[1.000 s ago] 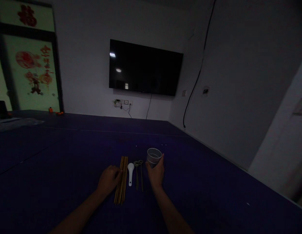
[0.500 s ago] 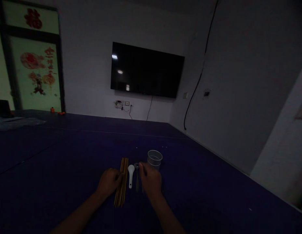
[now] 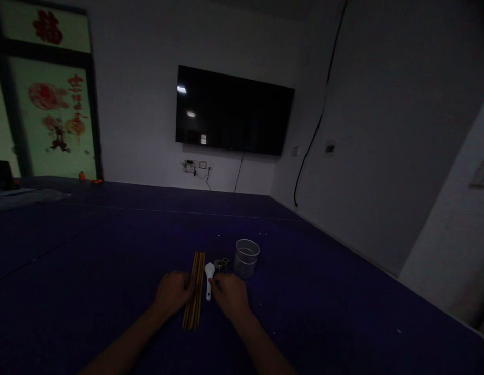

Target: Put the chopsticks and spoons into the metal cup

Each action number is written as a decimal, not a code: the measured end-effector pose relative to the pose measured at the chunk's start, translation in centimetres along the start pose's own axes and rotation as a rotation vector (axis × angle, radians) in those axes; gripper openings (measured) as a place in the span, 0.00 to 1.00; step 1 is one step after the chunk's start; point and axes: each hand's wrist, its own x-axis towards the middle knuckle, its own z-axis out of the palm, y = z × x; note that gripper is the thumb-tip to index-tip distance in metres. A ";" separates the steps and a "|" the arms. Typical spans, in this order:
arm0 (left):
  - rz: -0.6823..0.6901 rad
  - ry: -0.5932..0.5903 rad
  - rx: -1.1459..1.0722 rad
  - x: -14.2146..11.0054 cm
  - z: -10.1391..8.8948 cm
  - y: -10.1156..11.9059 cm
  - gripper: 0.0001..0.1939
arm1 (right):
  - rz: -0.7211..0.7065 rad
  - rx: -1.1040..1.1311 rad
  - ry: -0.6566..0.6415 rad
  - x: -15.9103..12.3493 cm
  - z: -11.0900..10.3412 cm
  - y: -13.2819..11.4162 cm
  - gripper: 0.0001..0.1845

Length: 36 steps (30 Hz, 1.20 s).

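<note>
Several brown chopsticks (image 3: 198, 284) lie side by side on the dark blue surface. My left hand (image 3: 174, 292) is curled against their left side, its thumb and fingertips on the bundle. Just right of them lies a white soup spoon (image 3: 209, 270), bowl pointing away. The fingers of my right hand (image 3: 231, 294) are pinched together at its handle and cover part of it. Beyond that hand show the round bowls of two metal spoons (image 3: 218, 264); their handles are hidden beneath it. A grey metal cup (image 3: 245, 263) stands upright to the right of the spoons.
The blue surface (image 3: 323, 302) stretches to the wall, where a large television (image 3: 234, 112) hangs. Small orange items (image 3: 83, 176) and a clear plastic sheet (image 3: 31, 196) lie at the far left. A black cable (image 3: 314, 140) runs down the right wall.
My right hand has moved left and slightly nearer, from the metal spoons beside the cup to the white spoon's handle. More of the cup shows. My left hand stays by the chopsticks.
</note>
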 end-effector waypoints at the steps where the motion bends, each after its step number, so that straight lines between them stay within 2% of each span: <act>1: 0.000 -0.002 -0.001 0.0 0.0 0.0 0.19 | -0.003 0.000 -0.001 0.0 0.1 0.0 0.17; 7: -0.008 -0.016 0.006 0.0 0.1 0.0 0.17 | -0.006 -0.001 0.000 0.1 0.3 0.1 0.17; 15: -0.003 -0.018 0.011 0.0 0.3 0.1 0.20 | -0.013 -0.009 -0.006 0.0 0.2 0.0 0.17; 36: 0.000 -0.036 0.042 0.0 -0.2 0.2 0.21 | -0.014 0.000 -0.014 -0.1 0.1 -0.3 0.17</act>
